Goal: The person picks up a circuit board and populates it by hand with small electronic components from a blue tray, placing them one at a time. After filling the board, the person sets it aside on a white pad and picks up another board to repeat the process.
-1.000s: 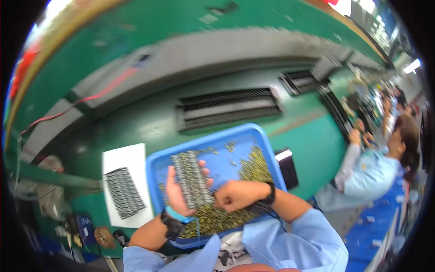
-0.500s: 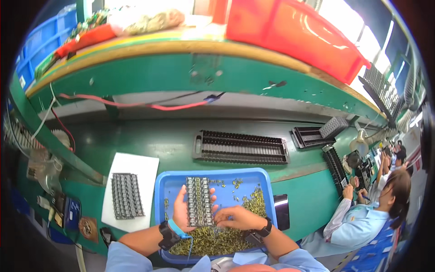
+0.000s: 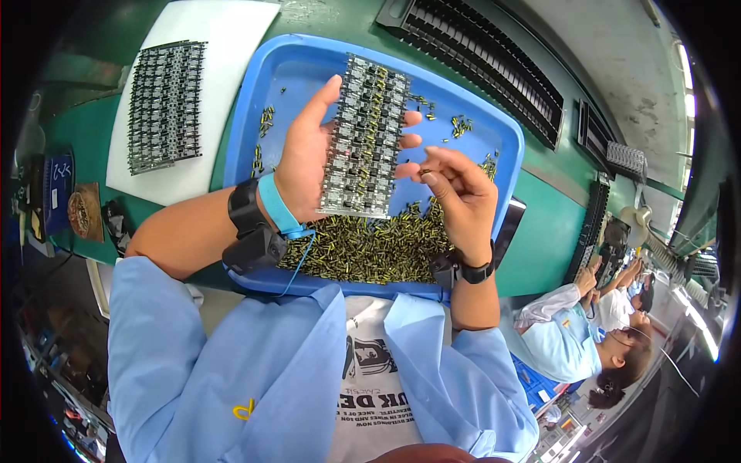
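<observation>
My left hand (image 3: 309, 158) holds a grey panel of small circuit boards (image 3: 364, 135) upright over a blue tray (image 3: 270, 85). My right hand (image 3: 455, 197) pinches a small yellow-and-black cylindrical component (image 3: 424, 171) at the panel's right edge. A heap of the same small components (image 3: 370, 247) lies in the near part of the tray. Both wrists wear black bands, and the left also has a blue strap with a cord.
A second panel of boards (image 3: 164, 104) lies on a white sheet (image 3: 224, 46) left of the tray. Black slotted racks (image 3: 494, 62) line the green bench behind. Other seated workers in light blue (image 3: 579, 339) are at the right.
The view has swung down and closer to the tray. My left hand keeps the panel; my right hand has come up to its right edge with a component.
</observation>
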The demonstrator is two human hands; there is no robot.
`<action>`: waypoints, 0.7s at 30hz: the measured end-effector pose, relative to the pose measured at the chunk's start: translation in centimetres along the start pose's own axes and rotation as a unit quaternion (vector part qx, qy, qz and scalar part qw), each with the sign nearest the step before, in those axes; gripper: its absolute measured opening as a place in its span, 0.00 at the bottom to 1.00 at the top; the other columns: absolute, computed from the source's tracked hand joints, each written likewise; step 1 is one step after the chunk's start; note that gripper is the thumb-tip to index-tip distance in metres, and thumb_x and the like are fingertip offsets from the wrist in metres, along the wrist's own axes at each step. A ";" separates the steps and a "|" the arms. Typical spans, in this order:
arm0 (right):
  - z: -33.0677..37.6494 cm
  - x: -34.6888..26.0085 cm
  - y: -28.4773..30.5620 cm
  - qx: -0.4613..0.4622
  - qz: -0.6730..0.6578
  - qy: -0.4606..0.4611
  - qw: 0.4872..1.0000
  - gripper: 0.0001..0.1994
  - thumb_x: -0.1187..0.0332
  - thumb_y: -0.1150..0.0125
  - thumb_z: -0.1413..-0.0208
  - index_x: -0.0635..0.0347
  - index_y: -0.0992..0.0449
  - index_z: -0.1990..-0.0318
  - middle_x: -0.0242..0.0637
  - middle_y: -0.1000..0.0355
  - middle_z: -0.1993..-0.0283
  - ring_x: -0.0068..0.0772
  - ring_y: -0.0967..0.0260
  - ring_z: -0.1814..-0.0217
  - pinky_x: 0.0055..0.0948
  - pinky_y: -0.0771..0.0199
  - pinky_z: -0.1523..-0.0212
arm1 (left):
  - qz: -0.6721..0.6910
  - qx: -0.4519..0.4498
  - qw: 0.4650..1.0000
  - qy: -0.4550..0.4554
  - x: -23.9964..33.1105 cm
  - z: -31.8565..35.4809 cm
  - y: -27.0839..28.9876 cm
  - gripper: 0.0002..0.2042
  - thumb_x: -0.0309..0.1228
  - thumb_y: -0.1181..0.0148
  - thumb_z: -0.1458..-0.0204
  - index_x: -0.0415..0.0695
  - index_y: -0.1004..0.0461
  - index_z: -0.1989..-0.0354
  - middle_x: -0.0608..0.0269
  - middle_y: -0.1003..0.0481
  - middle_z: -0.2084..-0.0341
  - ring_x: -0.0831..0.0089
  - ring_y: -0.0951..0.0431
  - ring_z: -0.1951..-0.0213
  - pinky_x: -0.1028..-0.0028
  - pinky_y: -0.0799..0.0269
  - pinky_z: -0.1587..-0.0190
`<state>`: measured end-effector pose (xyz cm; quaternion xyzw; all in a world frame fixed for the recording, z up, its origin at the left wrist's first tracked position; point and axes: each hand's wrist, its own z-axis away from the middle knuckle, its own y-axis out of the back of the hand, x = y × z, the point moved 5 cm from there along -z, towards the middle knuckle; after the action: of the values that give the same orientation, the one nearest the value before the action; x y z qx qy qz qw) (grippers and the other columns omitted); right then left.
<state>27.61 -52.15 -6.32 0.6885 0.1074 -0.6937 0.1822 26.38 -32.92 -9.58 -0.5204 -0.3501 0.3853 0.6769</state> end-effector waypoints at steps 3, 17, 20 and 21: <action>0.5 0.0 -0.2 0.024 -0.065 -0.022 0.997 0.13 0.84 0.34 0.37 0.67 0.24 0.46 0.41 0.19 0.54 0.30 0.19 0.52 0.25 0.19 0.51 | -0.003 -0.011 1.000 0.005 0.0 0.4 -0.4 0.36 0.59 0.64 0.28 0.41 0.36 0.26 0.45 0.29 0.32 0.54 0.24 0.36 0.49 0.24 0.35; 1.1 -1.4 -1.6 0.030 0.001 0.156 0.987 0.25 0.87 0.28 0.45 0.65 0.30 0.41 0.44 0.18 0.57 0.33 0.19 0.52 0.32 0.21 0.47 | -0.037 0.029 0.999 -0.015 -0.3 0.4 -0.2 0.36 0.60 0.61 0.28 0.42 0.33 0.28 0.46 0.25 0.36 0.54 0.21 0.40 0.51 0.22 0.37; 1.6 -2.1 -3.4 -0.002 0.044 0.203 0.978 0.25 0.88 0.28 0.46 0.65 0.30 0.42 0.45 0.17 0.58 0.34 0.19 0.53 0.36 0.22 0.46 | -0.051 0.026 0.998 -0.032 -0.3 0.4 -0.2 0.36 0.60 0.60 0.29 0.41 0.33 0.28 0.47 0.24 0.38 0.55 0.21 0.41 0.51 0.21 0.37; 1.7 -2.2 -4.1 -0.017 0.077 0.221 0.972 0.26 0.88 0.28 0.47 0.65 0.30 0.42 0.45 0.17 0.59 0.35 0.19 0.53 0.38 0.22 0.46 | -0.059 0.020 0.997 -0.039 -0.2 0.3 -0.3 0.36 0.60 0.60 0.29 0.41 0.33 0.29 0.47 0.24 0.39 0.55 0.21 0.41 0.51 0.21 0.38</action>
<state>24.38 -48.91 -4.47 0.8275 0.1037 -0.5067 0.2184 26.11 -33.08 -9.20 -0.4696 -0.3989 0.3716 0.6945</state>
